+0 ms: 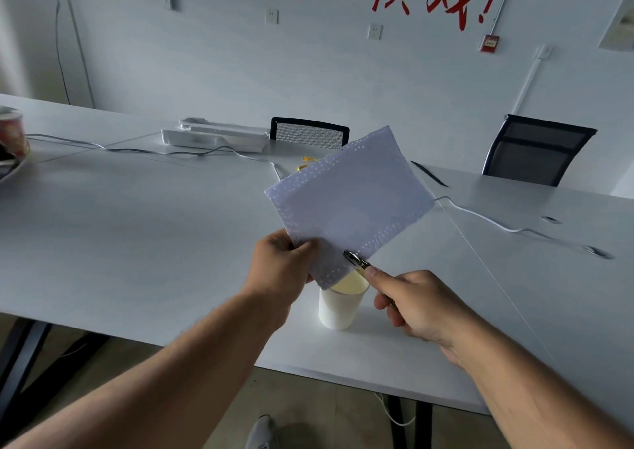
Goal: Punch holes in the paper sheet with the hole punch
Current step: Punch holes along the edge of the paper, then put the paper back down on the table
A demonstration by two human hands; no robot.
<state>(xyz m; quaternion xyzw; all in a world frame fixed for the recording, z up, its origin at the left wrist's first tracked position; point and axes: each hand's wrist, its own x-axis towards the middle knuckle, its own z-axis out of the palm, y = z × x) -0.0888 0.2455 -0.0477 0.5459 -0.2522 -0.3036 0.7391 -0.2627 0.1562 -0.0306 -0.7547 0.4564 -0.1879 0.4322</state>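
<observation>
— Head view: what does the left hand (279, 268) hold?

— The sheet (348, 201), pinched at its lower left corner, thumb on the near face, the other fingers hidden behind it. The sheet is lifted off the table (137, 242), tilted, above the near edge.

— And the right hand (417, 306)?

— Curled tight around the handles of the punch (356, 261). The thumb lies along the top; only the metal head shows past it.

— Where is the head?

— On the lower right edge of the sheet, its jaws over the paper's margin. Whether they are pressed fully together I cannot tell.

— Any holes?

— Rows of them along the top, left and lower right edges.

— What lies below?

— A white cup (338, 306) stands on the table near the front edge, directly under the sheet's lowest corner and just left of the right hand. The cup's rim is partly covered by the paper.
</observation>
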